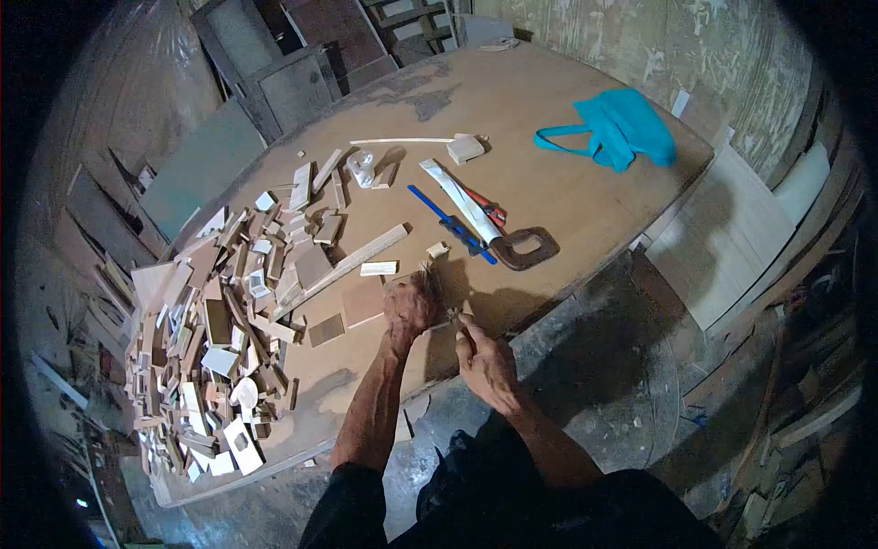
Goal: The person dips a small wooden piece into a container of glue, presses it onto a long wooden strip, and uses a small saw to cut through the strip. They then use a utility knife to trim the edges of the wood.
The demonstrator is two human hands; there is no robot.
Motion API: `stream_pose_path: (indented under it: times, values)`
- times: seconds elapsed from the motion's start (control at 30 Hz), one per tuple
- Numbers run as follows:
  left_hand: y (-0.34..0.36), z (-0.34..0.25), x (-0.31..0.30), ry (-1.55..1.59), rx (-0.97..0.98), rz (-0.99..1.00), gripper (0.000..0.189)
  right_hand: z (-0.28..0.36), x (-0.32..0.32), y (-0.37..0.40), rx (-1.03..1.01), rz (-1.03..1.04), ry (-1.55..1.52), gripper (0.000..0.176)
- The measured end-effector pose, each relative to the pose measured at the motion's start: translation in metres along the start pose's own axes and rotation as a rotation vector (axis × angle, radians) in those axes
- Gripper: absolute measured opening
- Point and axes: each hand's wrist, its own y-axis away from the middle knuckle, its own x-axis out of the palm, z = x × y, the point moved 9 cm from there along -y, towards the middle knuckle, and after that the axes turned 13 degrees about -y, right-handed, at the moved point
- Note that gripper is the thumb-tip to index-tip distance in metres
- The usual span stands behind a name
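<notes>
My left hand (410, 305) is closed round a small piece at the table's near edge; the piece is mostly hidden by the fingers. Just to its right, my right hand (485, 362) is closed, fingertips together near a small thing too tiny to make out. Beyond my left hand lie a small light wood block (438, 249) and a pale wood strip (379, 268). To its left are a flat square wood piece (364, 301) and a smaller brown rectangle (326, 330).
A large heap of wood offcuts (219, 352) covers the left of the table (530, 101). Farther back are a handsaw (466, 203), a blue bar (451, 224), a clear cup (361, 168) and a teal bag (626, 128). A long wood strip (352, 261) lies left of centre.
</notes>
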Motion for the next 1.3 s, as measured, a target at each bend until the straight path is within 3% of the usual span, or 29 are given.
stream_pose_path:
  times: [0.1,0.2,0.3,0.33,0.43,0.47,0.53,0.63,0.67,0.9,1.0,1.2,1.3]
  values:
    - [-0.004,0.004,0.003,0.164,0.028,-0.062,0.024,-0.013,-0.006,0.011,-0.158,-0.089,-0.053,0.032]
    - [0.002,0.002,-0.007,0.202,0.061,-0.111,0.025,-0.017,-0.002,0.014,-0.174,-0.108,-0.009,0.032]
    - [-0.004,-0.001,0.006,0.076,0.037,0.032,0.024,-0.009,0.000,-0.006,-0.286,-0.179,-0.053,0.033]
    - [-0.002,0.000,0.002,0.102,0.031,-0.002,0.022,-0.009,0.005,-0.012,-0.350,-0.227,-0.034,0.034]
    - [-0.002,0.002,0.003,0.084,0.018,-0.057,0.023,-0.008,0.001,0.000,-0.244,-0.115,-0.032,0.035]
    - [-0.008,0.001,0.002,0.117,0.005,-0.066,0.024,-0.014,-0.001,0.009,-0.126,-0.032,-0.014,0.035]
    - [0.002,0.001,-0.006,0.175,-0.024,-0.050,0.027,-0.008,-0.004,0.006,-0.188,-0.076,-0.038,0.035]
    - [-0.004,0.004,0.038,-0.023,0.162,-0.070,0.034,-0.002,-0.006,-0.003,-0.205,-0.123,-0.085,0.034]
    - [0.009,0.005,0.014,0.076,0.154,-0.258,0.040,-0.005,-0.009,-0.007,-0.217,-0.133,-0.079,0.034]
    - [0.016,0.036,0.001,0.656,-0.033,0.000,0.037,-0.007,-0.026,0.003,-0.211,-0.123,-0.254,0.037]
    - [0.030,0.027,-0.039,0.988,-0.025,-0.091,0.039,-0.016,-0.022,0.003,-0.133,-0.077,-0.248,0.038]
    - [0.041,0.024,-0.058,1.221,-0.091,-0.155,0.040,-0.025,-0.023,-0.003,-0.140,-0.084,-0.247,0.038]
    - [0.043,0.023,-0.057,1.268,-0.106,-0.076,0.042,-0.025,-0.023,-0.004,-0.206,-0.123,-0.203,0.039]
